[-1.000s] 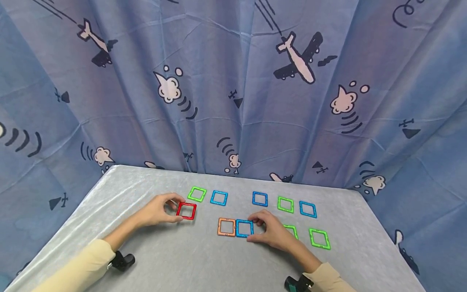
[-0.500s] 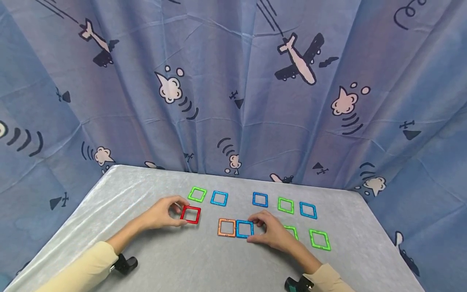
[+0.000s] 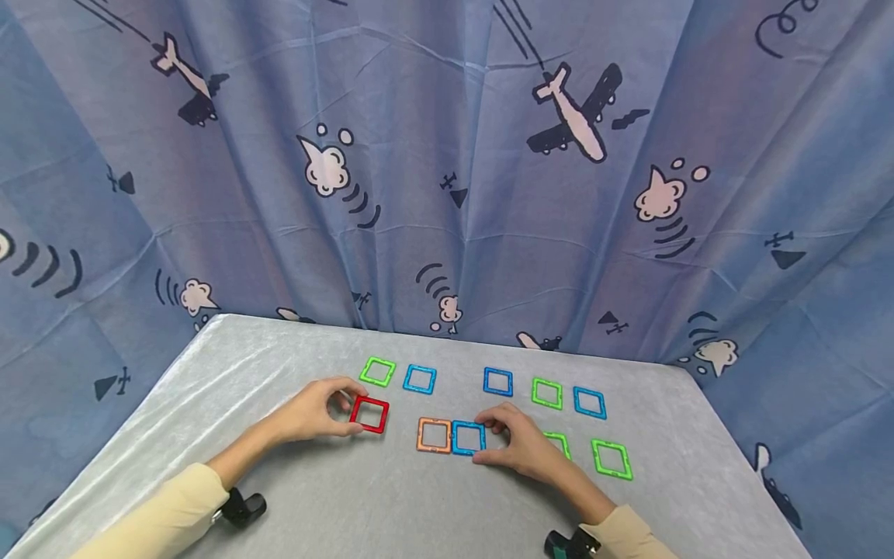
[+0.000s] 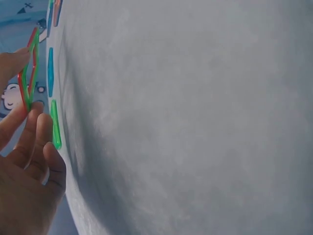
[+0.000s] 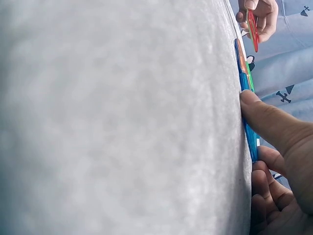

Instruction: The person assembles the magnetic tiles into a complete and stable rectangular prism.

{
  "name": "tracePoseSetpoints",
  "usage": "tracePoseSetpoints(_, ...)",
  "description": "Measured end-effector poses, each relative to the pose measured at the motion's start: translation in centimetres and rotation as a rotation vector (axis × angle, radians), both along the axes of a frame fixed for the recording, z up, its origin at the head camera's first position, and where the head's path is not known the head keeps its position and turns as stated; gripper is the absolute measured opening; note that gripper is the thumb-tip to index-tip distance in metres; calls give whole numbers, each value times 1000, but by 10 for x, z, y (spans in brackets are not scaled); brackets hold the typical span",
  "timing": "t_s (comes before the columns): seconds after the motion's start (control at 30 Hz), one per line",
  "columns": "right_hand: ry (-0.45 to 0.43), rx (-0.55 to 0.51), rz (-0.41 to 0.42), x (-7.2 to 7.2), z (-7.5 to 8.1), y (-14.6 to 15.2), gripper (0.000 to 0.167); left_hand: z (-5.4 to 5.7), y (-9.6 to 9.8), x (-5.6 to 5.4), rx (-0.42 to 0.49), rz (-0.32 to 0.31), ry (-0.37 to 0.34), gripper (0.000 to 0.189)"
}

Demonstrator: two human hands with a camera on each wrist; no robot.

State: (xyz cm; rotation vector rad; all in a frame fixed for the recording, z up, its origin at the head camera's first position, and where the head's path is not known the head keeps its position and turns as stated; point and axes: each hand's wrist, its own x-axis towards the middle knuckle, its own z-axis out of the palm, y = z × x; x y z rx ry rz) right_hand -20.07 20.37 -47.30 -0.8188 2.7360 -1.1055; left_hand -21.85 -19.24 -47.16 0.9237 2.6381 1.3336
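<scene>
My left hand [image 3: 317,410] pinches a red square magnetic tile [image 3: 386,417] by its left side, raised above the table. In the left wrist view a green tile edge [image 4: 37,63] lies against the red one, so the two look stacked. My right hand [image 3: 525,444] holds a blue square magnetic tile [image 3: 468,453] on the table, thumb on the near side and fingers on the far side. An orange tile [image 3: 434,450] touches the blue tile's left edge. From the right wrist, a blue strip [image 5: 239,63] shows along the orange edge.
Behind are a green tile [image 3: 366,369], a light blue tile [image 3: 419,391], a darker blue tile [image 3: 498,393], another green tile [image 3: 547,405] and a blue tile [image 3: 590,415]. Right of my right hand lie a partly hidden green tile [image 3: 567,446] and another green one [image 3: 613,472]. A curtain [image 3: 447,194] hangs behind the table.
My left hand has moved right and slightly nearer with the red tile, closer to the orange tile. My right hand and the blue tile have stayed in place.
</scene>
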Motion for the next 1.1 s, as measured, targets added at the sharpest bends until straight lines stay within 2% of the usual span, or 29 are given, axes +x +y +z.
tracePoseSetpoints(0.83,14,5,1,1,2,0,51,3,21,-1,57,-17,28,53)
tracePoseSetpoints(1.1,24,-1,6,0,2,1,51,4,28,-2,50,-26,4,49)
